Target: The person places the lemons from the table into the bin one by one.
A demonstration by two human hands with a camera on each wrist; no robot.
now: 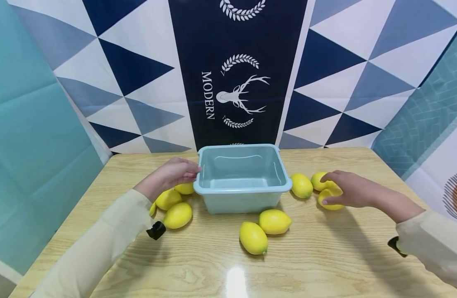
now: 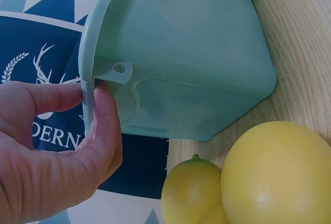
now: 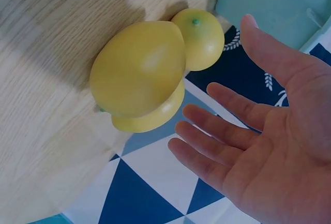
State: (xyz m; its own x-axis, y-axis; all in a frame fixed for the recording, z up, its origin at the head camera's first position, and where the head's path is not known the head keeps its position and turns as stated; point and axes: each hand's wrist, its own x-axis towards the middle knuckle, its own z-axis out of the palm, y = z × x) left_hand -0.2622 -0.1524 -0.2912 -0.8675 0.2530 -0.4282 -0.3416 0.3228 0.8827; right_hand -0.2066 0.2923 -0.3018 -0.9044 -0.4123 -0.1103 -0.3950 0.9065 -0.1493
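A light blue plastic bin (image 1: 239,203) stands on the wooden table, open side up. My left hand (image 1: 174,176) pinches its left rim; in the left wrist view the thumb and fingers (image 2: 106,115) grip either side of the bin's edge (image 2: 89,53). On the right, my right hand (image 1: 349,190) hovers over lemons with its fingers spread and nothing in its grasp. The right wrist view shows a large lemon (image 3: 139,69) a little apart from the fingertips (image 3: 217,89), with another lemon (image 3: 204,40) beside it and a third partly hidden behind.
Two lemons lie in front of the bin, one (image 1: 253,238) touching the other (image 1: 274,222). Several more, including a lemon (image 1: 178,215), are grouped left of the bin, partly under my left arm. A patterned cloth (image 1: 139,62) hangs behind the wooden table (image 1: 198,265).
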